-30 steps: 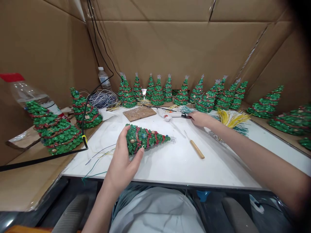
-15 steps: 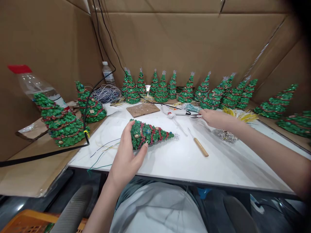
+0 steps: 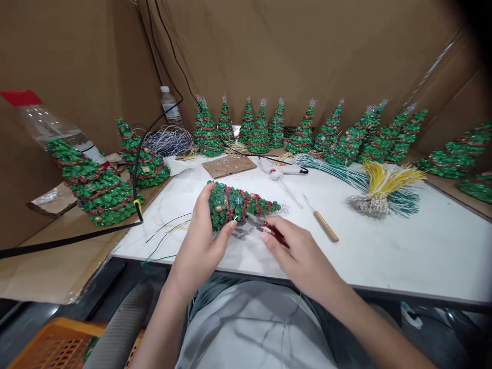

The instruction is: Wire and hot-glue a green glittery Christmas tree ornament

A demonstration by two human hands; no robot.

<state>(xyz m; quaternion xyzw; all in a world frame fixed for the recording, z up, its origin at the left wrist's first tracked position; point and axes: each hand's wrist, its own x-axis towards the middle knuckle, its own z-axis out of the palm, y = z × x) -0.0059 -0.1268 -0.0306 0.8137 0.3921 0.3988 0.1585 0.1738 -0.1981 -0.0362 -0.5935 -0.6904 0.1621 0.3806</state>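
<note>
My left hand grips the wide base of a small green beaded Christmas tree that lies on its side above the white table, its tip pointing right. My right hand is closed on red-handled scissors whose blades reach toward the underside of the tree near my left thumb. Both hands meet near the table's front edge.
A row of finished green trees lines the back; larger trees stand at left. A wooden-handled awl, a glue gun, a brown board, bundled yellow and green wires, bottles and a black cable lie around. Cardboard walls enclose the bench.
My right hand left the far side of the table with the scissors and came back to the tree held in my left hand. The view tilted down slightly.
</note>
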